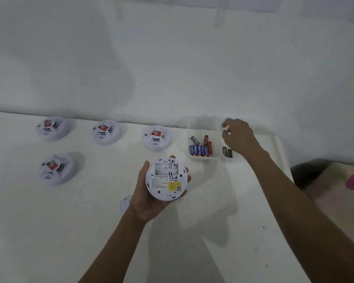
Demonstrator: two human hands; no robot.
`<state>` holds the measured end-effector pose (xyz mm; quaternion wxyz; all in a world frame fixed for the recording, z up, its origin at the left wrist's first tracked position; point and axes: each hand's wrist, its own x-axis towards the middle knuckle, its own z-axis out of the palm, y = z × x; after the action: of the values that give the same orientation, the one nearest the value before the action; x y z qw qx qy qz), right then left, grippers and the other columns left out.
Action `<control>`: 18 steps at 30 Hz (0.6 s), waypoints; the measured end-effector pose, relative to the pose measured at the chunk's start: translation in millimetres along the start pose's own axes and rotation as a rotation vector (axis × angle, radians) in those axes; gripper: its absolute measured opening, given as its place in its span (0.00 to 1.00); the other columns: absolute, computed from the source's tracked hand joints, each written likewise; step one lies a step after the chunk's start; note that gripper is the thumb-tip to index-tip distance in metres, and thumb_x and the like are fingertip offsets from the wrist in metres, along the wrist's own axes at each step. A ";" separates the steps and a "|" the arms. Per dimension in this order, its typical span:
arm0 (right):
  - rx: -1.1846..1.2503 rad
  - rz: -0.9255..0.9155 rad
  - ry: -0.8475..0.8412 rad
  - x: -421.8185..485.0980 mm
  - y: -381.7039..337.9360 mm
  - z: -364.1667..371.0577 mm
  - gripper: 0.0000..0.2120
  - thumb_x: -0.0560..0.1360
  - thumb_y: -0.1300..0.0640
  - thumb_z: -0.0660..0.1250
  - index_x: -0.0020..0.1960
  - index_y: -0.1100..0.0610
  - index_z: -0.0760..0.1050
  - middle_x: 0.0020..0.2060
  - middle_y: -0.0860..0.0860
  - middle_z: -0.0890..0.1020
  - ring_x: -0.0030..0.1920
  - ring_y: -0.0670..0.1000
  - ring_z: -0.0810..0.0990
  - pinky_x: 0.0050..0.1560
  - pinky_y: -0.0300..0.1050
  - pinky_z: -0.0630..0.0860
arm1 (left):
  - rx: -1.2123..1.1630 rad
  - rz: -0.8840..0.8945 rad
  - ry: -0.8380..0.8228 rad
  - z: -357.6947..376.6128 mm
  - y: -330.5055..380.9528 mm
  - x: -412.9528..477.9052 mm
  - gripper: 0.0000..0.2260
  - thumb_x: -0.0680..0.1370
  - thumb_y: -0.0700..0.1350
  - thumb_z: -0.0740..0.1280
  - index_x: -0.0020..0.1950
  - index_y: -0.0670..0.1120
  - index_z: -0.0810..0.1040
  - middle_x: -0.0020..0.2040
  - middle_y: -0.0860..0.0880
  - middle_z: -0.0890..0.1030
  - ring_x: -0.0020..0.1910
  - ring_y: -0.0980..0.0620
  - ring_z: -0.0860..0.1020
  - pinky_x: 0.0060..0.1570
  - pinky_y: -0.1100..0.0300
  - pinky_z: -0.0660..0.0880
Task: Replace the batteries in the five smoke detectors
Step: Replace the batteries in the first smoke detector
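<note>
My left hand holds a white smoke detector upside down above the table, and both slots of its open battery bay are empty. My right hand hovers over the right clear box, fingers loosely apart with nothing visible in them. Two dark batteries lie in that box. The left clear box holds several mixed batteries. Several other detectors rest face up with red tags, such as one by the boxes and one at the front left.
A white cover piece lies on the table, partly hidden by my left wrist. The white table ends at the right near a patterned surface. A white wall rises right behind the detectors and boxes.
</note>
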<state>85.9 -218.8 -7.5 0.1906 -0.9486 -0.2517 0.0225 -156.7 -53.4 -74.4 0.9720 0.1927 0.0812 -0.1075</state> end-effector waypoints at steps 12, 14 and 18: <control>-0.240 -0.177 -0.489 4.1 -48.2 37.1 0.10 0.74 0.56 0.66 0.37 0.58 0.68 0.34 0.52 0.71 0.36 0.54 0.73 0.30 0.41 0.64 | 0.013 0.029 -0.033 1.3 -5.6 0.1 0.30 0.79 0.63 0.53 0.75 0.45 0.61 0.74 0.38 0.63 0.73 0.37 0.59 0.72 0.43 0.51; -0.226 -0.157 -0.498 5.7 -49.6 38.4 0.07 0.73 0.58 0.66 0.39 0.59 0.70 0.36 0.53 0.73 0.37 0.54 0.73 0.31 0.41 0.66 | 0.010 0.034 -0.027 1.2 -4.8 -0.9 0.30 0.79 0.62 0.55 0.75 0.45 0.62 0.73 0.38 0.64 0.73 0.37 0.60 0.72 0.42 0.51; -0.179 -0.131 -0.525 9.1 -47.3 41.1 0.07 0.72 0.59 0.65 0.48 0.61 0.72 0.44 0.56 0.76 0.40 0.53 0.73 0.38 0.44 0.68 | -0.006 0.035 -0.029 0.3 -4.2 -2.8 0.29 0.79 0.61 0.57 0.74 0.46 0.63 0.72 0.37 0.66 0.72 0.36 0.62 0.71 0.42 0.55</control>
<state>66.0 -162.2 -27.5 0.0352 -0.9050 -0.3543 0.2329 -160.4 -56.8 -75.1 0.9754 0.1894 0.0641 -0.0929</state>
